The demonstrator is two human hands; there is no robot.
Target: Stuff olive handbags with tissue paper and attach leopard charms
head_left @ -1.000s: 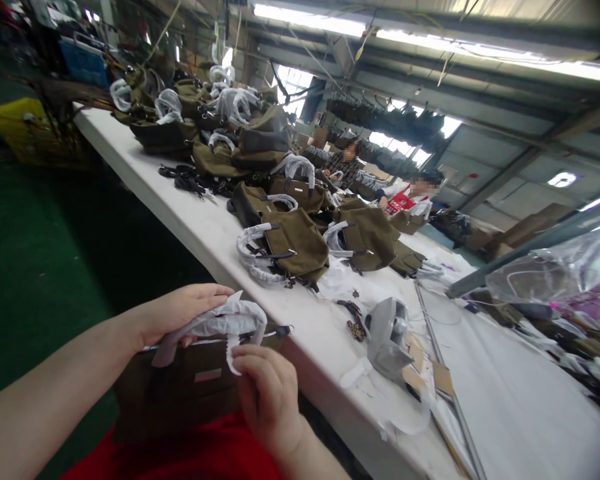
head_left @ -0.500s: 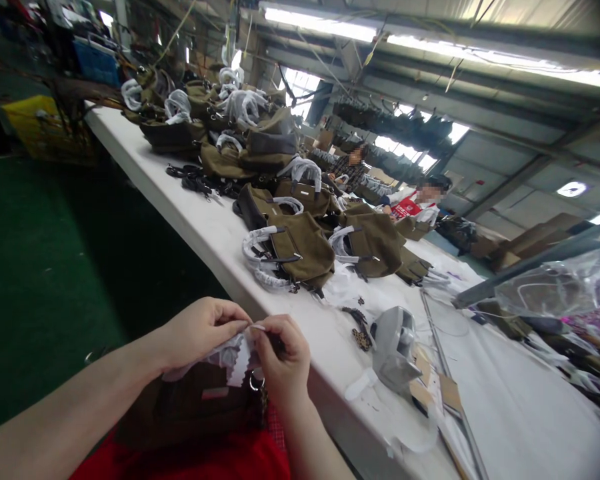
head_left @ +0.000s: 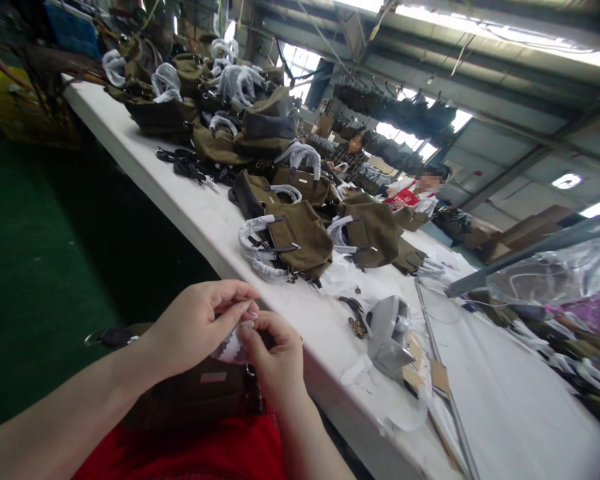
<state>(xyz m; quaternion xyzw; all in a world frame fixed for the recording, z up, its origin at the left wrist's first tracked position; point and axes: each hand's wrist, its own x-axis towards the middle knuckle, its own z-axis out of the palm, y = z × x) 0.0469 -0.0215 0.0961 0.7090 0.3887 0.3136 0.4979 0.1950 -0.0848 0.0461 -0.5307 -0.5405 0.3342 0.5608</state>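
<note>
My left hand and my right hand meet above my lap, fingertips pinched close together. Between them is a thin white wrapping strip with a zigzag edge; both hands grip it. Below lies an olive-brown handbag with a small metal plate and ring hardware, resting over red clothing. My fingers and wrists hide part of the strip and the bag's top. On the white table beside my right hand, a grey tape dispenser stands near a dark chain-like strap.
Several olive handbags with white-wrapped handles cover the table ahead, heaped higher at the far left. Black straps lie near its edge. A metal rail and cardboard pieces are at right. Two people are across the table.
The white strip's zigzag end, which hung down between my hands, is now gathered up under my left fingers. My left hand has risen slightly. The camera view has shifted a little.
</note>
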